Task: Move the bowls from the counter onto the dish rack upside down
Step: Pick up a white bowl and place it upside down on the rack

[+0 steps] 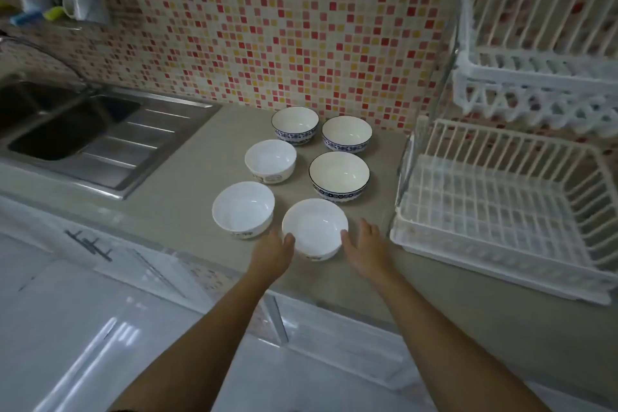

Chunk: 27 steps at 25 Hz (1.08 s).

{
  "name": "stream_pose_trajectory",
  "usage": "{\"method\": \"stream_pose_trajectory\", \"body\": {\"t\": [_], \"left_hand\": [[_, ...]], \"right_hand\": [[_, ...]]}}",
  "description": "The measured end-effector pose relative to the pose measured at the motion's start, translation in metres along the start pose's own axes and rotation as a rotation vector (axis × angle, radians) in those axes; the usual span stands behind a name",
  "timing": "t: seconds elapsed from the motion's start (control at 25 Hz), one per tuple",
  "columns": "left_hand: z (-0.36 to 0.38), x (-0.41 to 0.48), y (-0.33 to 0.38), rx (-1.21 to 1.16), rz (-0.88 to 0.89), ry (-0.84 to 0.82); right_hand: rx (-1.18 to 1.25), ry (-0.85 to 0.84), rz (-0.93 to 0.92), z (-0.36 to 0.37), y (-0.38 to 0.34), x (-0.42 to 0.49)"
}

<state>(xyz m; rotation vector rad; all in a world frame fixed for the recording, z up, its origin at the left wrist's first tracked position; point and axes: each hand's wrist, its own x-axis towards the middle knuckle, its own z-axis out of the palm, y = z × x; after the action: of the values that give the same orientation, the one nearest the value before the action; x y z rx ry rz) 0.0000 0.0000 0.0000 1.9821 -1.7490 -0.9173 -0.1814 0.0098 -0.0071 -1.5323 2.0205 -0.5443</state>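
Note:
Several bowls stand upright on the beige counter (187,191). The nearest white bowl (314,227) sits at the counter's front, and my left hand (272,252) touches its left rim while my right hand (363,251) touches its right rim. Both hands have fingers spread on either side of it, and the bowl still rests on the counter. Another white bowl (243,209) is just left of it, and a third white bowl (270,160) lies behind. Three blue-patterned bowls (339,176) (295,124) (347,133) stand farther back. The white two-tier dish rack (501,197) is on the right and holds nothing.
A steel sink (67,130) with a drainboard lies at the left. The mosaic-tiled wall (267,27) runs behind the counter. A white mug (83,3) and sponges sit on a ledge at the far left. White cabinet fronts (100,311) are below the counter edge.

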Motion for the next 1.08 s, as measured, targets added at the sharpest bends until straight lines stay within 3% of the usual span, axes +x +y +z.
{"method": "stream_pose_trajectory", "body": {"t": [0.16, 0.36, 0.56, 0.76, 1.08], "left_hand": [[0.003, 0.04, -0.01, -0.171, -0.153, -0.008], [-0.004, 0.045, -0.019, -0.2, -0.106, -0.089], [-0.046, 0.042, 0.008, -0.161, 0.095, 0.106], [-0.123, 0.032, 0.075, -0.335, 0.3, 0.305], [-0.192, 0.01, 0.213, -0.644, 0.734, 0.354]], "right_hand": [[0.118, -0.088, 0.112, 0.026, -0.012, 0.038], [0.104, -0.037, 0.109, 0.044, -0.021, 0.034], [0.129, 0.164, -0.055, 0.009, -0.06, 0.019], [0.083, 0.483, -0.262, -0.067, -0.136, 0.009], [0.228, 0.789, -0.526, -0.228, -0.178, -0.02]]}}
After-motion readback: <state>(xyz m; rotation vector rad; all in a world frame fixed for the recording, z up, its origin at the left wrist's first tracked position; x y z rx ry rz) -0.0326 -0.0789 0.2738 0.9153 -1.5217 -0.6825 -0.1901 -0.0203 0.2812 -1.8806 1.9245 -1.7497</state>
